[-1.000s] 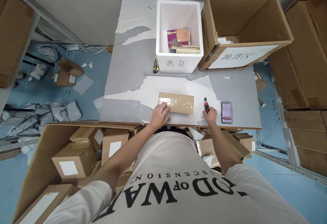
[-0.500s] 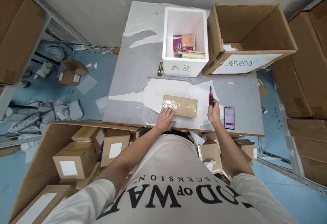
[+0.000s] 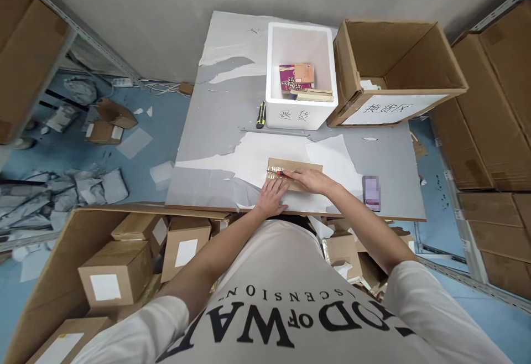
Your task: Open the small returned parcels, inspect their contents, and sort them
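A small taped cardboard box (image 3: 309, 168) lies flat near the front edge of the table. My right hand (image 3: 311, 180) is closed round a red and black utility knife (image 3: 280, 172), whose tip is over the left end of the box. With fingers stretched out, my left hand (image 3: 272, 195) rests on the box's front left corner, just below the knife. Much of the box's top is covered by my right hand. White paper (image 3: 253, 151) is spread beneath the box.
A white foam box (image 3: 301, 116) with several books and a large open carton (image 3: 415, 112) stand at the back. A yellow and black cutter (image 3: 261, 115) lies beside the foam box. On the right is a phone (image 3: 372, 193). Parcels (image 3: 116, 267) fill a big carton below left.
My right hand has moved left with the utility knife, from beside the phone onto the box. My left hand stays at the box's left end.
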{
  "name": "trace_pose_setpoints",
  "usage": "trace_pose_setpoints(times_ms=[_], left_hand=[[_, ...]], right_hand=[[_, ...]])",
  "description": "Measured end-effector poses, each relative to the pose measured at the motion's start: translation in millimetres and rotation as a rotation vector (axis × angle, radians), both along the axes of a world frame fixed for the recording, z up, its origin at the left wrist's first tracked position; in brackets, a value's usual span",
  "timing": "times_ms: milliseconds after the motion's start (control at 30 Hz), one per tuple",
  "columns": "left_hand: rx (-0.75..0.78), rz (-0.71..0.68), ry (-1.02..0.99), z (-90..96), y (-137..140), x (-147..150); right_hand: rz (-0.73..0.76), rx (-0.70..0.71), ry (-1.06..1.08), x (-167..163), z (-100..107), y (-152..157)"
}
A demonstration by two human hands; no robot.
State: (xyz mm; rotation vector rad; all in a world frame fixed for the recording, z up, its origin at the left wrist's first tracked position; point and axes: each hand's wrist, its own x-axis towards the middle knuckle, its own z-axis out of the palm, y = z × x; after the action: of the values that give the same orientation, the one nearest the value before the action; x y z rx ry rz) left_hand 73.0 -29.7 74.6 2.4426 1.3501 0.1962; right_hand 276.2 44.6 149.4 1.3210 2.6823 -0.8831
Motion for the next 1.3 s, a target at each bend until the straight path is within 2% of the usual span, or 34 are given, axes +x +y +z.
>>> trace_pose_setpoints(times_ms=[200,533,700,800,933,1133,1300], left_hand=[[-0.022,-0.008,0.008,-1.9,2.7,-1.0],[-0.012,-0.022,0.007,-10.1,3.4,-1.5],[-0.026,-0.040,0.021,-6.8,3.0,-2.5],[-0.052,-0.049,0.049,-3.7,3.8,-1.5],[-0.077,-0.032,0.064,-2.4,5.2,1.9],[-0.097,-0.016,0.078,-3.2,4.8,5.5],[-0.103,-0.016,0.084,-0.4,5.7,5.6]], right_hand=[[0.036,0.002,-0.080,-1.1,7.0,1.0],[0.001,-0.021,-0.105,3.7,9.2,2.5],[0.065,0.030,-0.344,11.5,26.7,2.4],[0.156,0.026,-0.519,27.6,43.6,-1.5],[0.161,-0.016,-0.684,61.0,59.7,-13.1],[0.049,-0.065,-0.667,117.1,60.1,-38.5],[-0.005,-0.052,-0.629,135.5,60.2,-54.9]])
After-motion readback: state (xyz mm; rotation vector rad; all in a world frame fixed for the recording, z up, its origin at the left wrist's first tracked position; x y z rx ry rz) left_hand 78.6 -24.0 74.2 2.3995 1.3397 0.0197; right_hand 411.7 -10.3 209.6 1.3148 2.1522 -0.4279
